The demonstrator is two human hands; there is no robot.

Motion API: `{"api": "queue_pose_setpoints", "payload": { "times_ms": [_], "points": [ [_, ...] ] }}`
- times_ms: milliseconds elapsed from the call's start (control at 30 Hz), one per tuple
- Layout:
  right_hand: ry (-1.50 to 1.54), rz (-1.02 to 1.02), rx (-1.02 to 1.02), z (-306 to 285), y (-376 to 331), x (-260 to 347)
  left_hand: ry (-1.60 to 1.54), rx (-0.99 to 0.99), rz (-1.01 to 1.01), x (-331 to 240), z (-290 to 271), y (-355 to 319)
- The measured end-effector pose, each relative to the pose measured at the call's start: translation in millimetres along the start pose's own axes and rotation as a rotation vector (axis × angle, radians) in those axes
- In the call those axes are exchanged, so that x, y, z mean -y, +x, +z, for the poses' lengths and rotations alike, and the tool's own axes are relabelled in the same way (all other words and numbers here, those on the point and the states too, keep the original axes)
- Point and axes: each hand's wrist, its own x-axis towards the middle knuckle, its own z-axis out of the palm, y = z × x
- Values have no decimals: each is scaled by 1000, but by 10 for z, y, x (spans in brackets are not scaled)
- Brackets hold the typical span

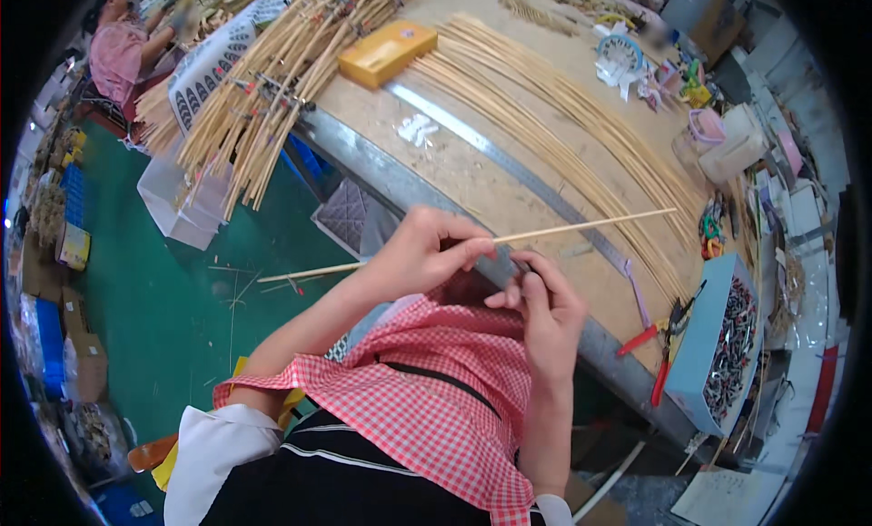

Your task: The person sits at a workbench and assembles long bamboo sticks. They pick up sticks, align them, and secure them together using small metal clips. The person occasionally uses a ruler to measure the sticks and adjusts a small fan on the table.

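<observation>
A long thin wooden stick (590,224) is pinched in my left hand (431,246), above the table's front edge. One end points right over the tabletop; the other passes behind my left forearm and comes out over the floor. Just right of it and slightly lower, my right hand (551,310) is closed, thumb against curled fingers. Something small and dark shows at its fingertips, too little of it to name. Under the stick's right part lie a long metal ruler (536,183) and a spread of similar sticks (581,126).
A yellow box (388,54) holds down the sticks' far end. Bundled sticks (263,117) overhang the table's left side. Red-handled pliers (668,353) lie beside a light-blue bin (718,344) of small metal parts at right. Another person (123,49) sits at far left.
</observation>
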Motion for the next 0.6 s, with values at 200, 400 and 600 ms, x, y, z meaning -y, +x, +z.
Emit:
{"api": "queue_pose_setpoints", "payload": {
  "times_ms": [200, 400, 600],
  "points": [
    [62, -37, -175, 166, 1, -98, 55, -40, 38, 18, 35, 8],
    [97, -35, -260, 225, 35, -125, 32, -68, 54, 65, 84, 6],
    [148, -42, -262, 243, 27, -160, 98, -94, 135, 118, 101, 19]
  ]
}}
